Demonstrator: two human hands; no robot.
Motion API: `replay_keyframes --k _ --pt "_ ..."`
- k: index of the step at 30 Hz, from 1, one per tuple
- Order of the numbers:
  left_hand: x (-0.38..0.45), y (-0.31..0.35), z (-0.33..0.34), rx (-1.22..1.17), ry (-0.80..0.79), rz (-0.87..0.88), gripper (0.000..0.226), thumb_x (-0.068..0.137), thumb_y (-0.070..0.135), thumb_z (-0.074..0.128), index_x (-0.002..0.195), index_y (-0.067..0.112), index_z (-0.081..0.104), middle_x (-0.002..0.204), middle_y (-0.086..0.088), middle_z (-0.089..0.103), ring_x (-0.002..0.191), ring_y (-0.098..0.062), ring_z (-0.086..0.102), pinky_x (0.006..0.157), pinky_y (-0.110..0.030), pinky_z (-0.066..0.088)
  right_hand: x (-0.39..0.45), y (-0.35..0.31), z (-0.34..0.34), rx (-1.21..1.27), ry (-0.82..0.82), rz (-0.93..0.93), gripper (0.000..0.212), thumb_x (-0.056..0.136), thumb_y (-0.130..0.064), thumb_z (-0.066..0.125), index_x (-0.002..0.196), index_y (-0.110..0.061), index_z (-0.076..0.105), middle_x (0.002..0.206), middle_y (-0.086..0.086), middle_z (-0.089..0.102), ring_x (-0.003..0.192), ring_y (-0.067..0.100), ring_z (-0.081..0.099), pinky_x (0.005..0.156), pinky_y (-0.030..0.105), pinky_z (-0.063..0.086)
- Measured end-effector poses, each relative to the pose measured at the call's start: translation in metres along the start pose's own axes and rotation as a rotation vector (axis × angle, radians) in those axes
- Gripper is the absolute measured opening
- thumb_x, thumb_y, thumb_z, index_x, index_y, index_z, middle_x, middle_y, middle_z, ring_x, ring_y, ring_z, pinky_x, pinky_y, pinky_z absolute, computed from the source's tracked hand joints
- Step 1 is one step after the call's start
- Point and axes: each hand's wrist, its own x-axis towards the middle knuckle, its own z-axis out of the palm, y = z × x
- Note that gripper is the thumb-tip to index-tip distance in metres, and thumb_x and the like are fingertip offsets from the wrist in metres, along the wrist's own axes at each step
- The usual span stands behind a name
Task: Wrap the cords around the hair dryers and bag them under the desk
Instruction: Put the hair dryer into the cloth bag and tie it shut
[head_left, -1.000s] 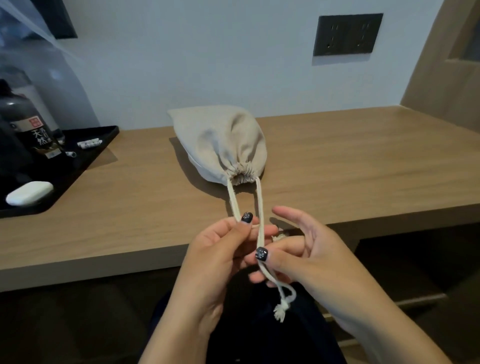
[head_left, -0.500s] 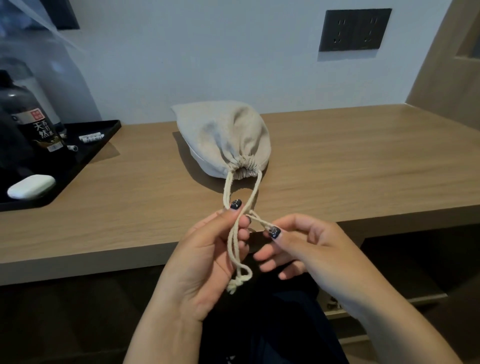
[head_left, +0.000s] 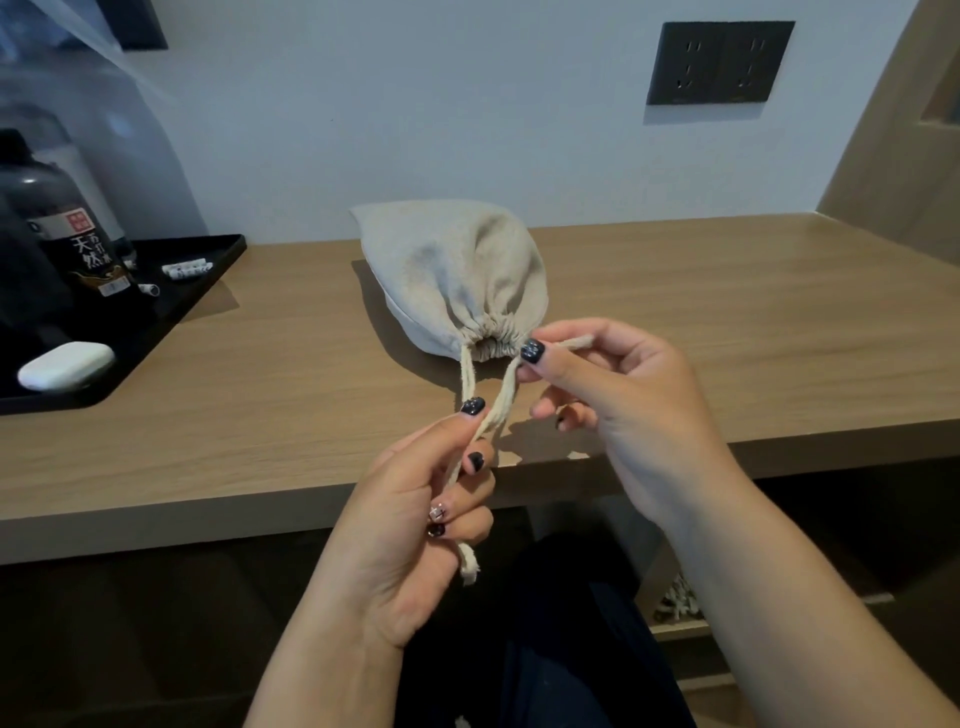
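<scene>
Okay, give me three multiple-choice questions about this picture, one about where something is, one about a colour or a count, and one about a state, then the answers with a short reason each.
1. Where does the drawstring bag lie?
A. on the wooden desk
B. in the black tray
C. on the floor

2. What colour is the tray at the left?
A. white
B. black
C. red

3. How is the bag's mouth?
A. wide open
B. gathered nearly shut
C. folded flat

Answers:
1. A, the bag rests on the desktop, to the right of the tray.
2. B, the tray is black and holds a white case and a dark bottle.
3. B, the cloth is puckered tight at the mouth, while the left hand and the right hand each pinch the drawstring.
</scene>
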Motion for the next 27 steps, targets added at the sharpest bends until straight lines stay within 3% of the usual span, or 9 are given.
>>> replay_keyframes --k 4,8,12,19,22,24,27 --pt "-0.001 0.004 -0.001 -0.019 0.023 0.002 0.012 0.083 0.017 0.058 0.09 0.009 0.062 0.055 0.003 0.044 0.036 -0.001 0.025 0.037 -0.013 0.011 0.01 0.014 0.016 -0.029 0.059 -0.001 0.012 0.081 0.001 0.072 0.084 -0.008 0.065 0.069 0.008 0.072 0.039 0.013 0.054 0.038 0.019 0.04" --pt "-0.001 0.008 -0.007 -0.041 0.02 0.007 0.011 0.083 0.016 0.059 0.084 0.009 0.067 0.058 0.003 0.045 0.036 -0.002 0.027 0.036 -0.012 0.014 0.014 0.028 0.017 -0.408 0.074 -0.17 0.012 0.081 -0.009 0.074 0.078 -0.017 0.066 0.068 0.005 0.071 0.043 0.011 0.055 0.041 0.023 0.043" --pt "-0.002 0.018 -0.014 0.062 -0.012 0.1 0.01 0.08 0.011 0.065 0.078 0.011 0.074 0.061 0.003 0.051 0.037 -0.001 0.031 0.035 -0.011 0.02 0.02 0.03 0.012 -0.733 -0.097 -0.205 0.013 0.082 -0.01 0.066 0.078 -0.022 0.062 0.067 0.0 0.063 0.052 0.005 0.049 0.053 0.021 0.042" --pt "0.006 0.031 -0.01 0.267 0.109 0.217 0.011 0.078 0.013 0.059 0.082 0.008 0.068 0.054 0.002 0.048 0.037 -0.001 0.026 0.034 -0.012 0.017 0.033 0.014 0.008 -0.774 -0.379 -0.103 0.017 0.085 -0.009 0.068 0.077 -0.024 0.069 0.056 -0.008 0.052 0.048 0.003 0.041 0.051 0.018 0.036" --pt "0.011 0.03 -0.004 0.47 0.136 0.307 0.008 0.085 0.007 0.06 0.084 0.002 0.066 0.051 0.002 0.052 0.035 -0.001 0.034 0.034 -0.012 0.024 0.039 0.006 0.004 -0.798 -0.484 -0.014 0.011 0.081 -0.01 0.074 0.076 -0.019 0.078 0.056 -0.006 0.06 0.051 0.004 0.046 0.052 0.019 0.038" --pt "0.015 0.029 0.002 0.552 0.139 0.368 0.012 0.089 0.004 0.058 0.079 0.0 0.063 0.049 0.004 0.055 0.035 -0.001 0.04 0.035 -0.012 0.029 0.04 0.002 0.001 -0.746 -0.526 0.02 0.01 0.08 -0.009 0.076 0.075 -0.017 0.078 0.057 -0.002 0.064 0.049 0.006 0.047 0.048 0.019 0.04" --pt "0.02 0.03 0.007 0.581 0.137 0.399 0.014 0.089 0.004 0.058 0.076 0.001 0.062 0.049 0.003 0.054 0.035 -0.002 0.035 0.036 -0.013 0.026 0.041 0.003 -0.002 -0.584 -0.478 -0.052 0.012 0.076 -0.004 0.08 0.078 -0.016 0.077 0.063 0.0 0.066 0.057 0.013 0.052 0.054 0.024 0.043"
